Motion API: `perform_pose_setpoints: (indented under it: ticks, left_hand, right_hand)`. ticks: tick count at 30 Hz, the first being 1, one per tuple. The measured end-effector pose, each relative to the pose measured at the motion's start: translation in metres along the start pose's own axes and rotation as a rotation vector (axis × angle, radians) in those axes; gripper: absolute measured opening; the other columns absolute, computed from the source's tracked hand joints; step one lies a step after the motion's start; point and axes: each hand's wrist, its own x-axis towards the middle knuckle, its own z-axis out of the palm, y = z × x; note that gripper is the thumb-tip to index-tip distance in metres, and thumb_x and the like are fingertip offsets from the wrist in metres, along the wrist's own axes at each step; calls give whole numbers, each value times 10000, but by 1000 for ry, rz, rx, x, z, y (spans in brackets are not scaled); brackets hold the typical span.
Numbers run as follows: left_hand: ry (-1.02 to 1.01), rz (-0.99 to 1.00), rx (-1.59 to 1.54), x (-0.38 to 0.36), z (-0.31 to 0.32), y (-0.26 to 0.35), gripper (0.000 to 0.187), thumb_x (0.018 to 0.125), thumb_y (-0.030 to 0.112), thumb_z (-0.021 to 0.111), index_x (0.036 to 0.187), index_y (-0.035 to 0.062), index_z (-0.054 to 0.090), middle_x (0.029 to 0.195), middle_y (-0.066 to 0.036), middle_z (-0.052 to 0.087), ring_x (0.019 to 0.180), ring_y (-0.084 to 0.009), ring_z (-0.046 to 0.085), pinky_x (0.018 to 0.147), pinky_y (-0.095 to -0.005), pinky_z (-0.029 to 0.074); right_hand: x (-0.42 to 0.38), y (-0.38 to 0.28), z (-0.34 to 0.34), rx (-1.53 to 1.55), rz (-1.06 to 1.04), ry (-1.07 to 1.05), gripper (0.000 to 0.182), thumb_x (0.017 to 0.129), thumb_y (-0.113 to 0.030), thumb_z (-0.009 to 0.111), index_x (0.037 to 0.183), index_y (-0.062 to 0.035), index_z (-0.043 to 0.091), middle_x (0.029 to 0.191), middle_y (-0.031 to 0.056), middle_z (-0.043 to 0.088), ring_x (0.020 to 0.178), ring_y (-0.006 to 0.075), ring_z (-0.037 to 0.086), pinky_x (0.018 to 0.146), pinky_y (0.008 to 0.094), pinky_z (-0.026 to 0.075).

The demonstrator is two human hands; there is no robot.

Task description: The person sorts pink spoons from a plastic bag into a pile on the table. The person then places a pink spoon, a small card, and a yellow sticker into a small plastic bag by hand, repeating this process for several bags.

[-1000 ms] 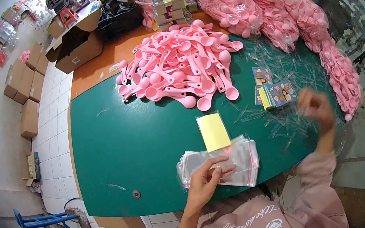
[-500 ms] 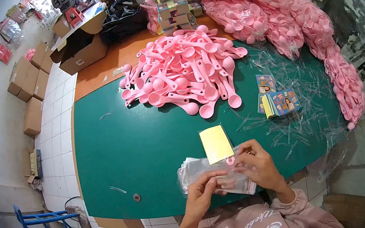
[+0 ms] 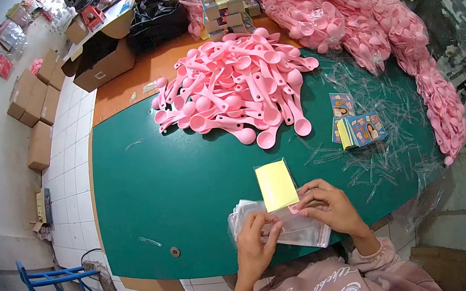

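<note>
A yellow card (image 3: 276, 185) shows inside a clear plastic bag (image 3: 288, 167) at the near edge of the green table. The pink handle end of a spoon (image 3: 294, 209) pokes out just below the card; the rest of that spoon is hidden. My right hand (image 3: 333, 207) pinches the bag beside this handle end. With curled fingers, my left hand (image 3: 256, 240) grips the bag's near end, where the film is hard to make out. Under both hands lies a stack of clear plastic bags (image 3: 311, 234).
A large heap of pink spoons (image 3: 236, 87) covers the far middle of the green table (image 3: 145, 208). Printed cards (image 3: 364, 129) lie at right among scattered clear strips (image 3: 388, 102). Bagged spoons (image 3: 358, 34) line the right edge. Banded card stacks (image 3: 221, 6) and an open carton (image 3: 104, 65) stand behind.
My left hand has drawn back slightly toward me and left, its fingers curling more. The right fingers have closed in at the spoon's handle end. The card has stayed nearly in place.
</note>
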Motion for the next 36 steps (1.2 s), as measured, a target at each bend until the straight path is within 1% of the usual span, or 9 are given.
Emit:
perform_pose_setpoints:
  ticks: [3, 6, 11, 18, 23, 25, 28, 32, 36]
  left_hand:
    - [121, 97, 151, 3, 4, -2, 102, 797, 56, 615, 882, 17, 575, 903, -55, 568, 801, -126, 580, 599, -226, 500]
    - [138, -9, 19, 5, 10, -2, 151, 786, 50, 635, 898, 6, 544, 904, -57, 558, 792, -115, 571, 593, -217, 496]
    - [260, -120, -126, 9, 17, -5, 256, 772, 20, 653, 954, -7, 474, 859, -56, 546, 755, -90, 560, 560, -206, 483]
    - [193, -99, -77, 8, 14, -6, 152, 792, 37, 623, 907, 1, 530, 832, -74, 564, 709, -125, 587, 530, -230, 470]
    - [164, 10, 29, 11, 5, 1, 309, 790, 48, 611, 1091, 15, 550, 909, -102, 582, 715, -157, 584, 531, -242, 468]
    - [252, 136, 196, 18, -18, 0, 357, 793, 50, 605, 1141, 20, 535, 971, -116, 586, 716, -164, 575, 534, -246, 469]
    - [537, 14, 250, 27, -70, -11, 378, 786, 55, 597, 1156, 25, 528, 1047, -142, 564, 780, -200, 571, 605, -285, 482]
    - [779, 175, 1076, 39, -89, -6, 349, 793, 95, 601, 1136, 70, 541, 1095, -172, 535, 943, -315, 547, 838, -393, 427]
    - [-71, 423, 585, 52, -13, 8, 307, 706, 195, 688, 984, 97, 601, 1038, -93, 561, 954, -266, 542, 800, -377, 423]
  right_hand:
    - [3, 9, -1, -112, -49, 31, 138, 775, -13, 629, 889, 53, 587, 954, 112, 554, 884, 167, 592, 773, 269, 516]
    - [3, 12, 4, 146, 152, 58, 141, 797, -4, 605, 893, 73, 535, 869, 117, 586, 795, 162, 612, 717, 258, 530]
    - [4, 8, 12, 170, 143, 163, 128, 800, 25, 580, 875, 66, 485, 837, 125, 579, 749, 166, 622, 646, 249, 542]
    - [2, 0, 15, 63, 124, 156, 209, 809, 27, 552, 1011, 59, 509, 837, 116, 576, 719, 147, 620, 624, 247, 536]
    - [-1, 0, 12, -31, 93, 117, 300, 811, 6, 554, 1109, 31, 529, 840, 102, 590, 700, 124, 618, 601, 236, 516]
    - [1, -5, 3, -62, 87, 114, 305, 806, 1, 559, 1111, 16, 545, 842, 98, 595, 701, 118, 613, 585, 238, 508]
    - [10, -13, -42, -521, -91, 536, 221, 789, -16, 571, 1008, -10, 603, 844, 115, 599, 692, 164, 594, 589, 277, 487]
    - [21, -24, -77, -695, -184, 702, 169, 784, -25, 571, 947, -14, 615, 826, 132, 595, 667, 217, 586, 619, 295, 473]
    - [78, -21, -66, -781, -404, 391, 124, 774, -87, 596, 864, -1, 599, 836, 152, 582, 752, 274, 577, 655, 352, 460]
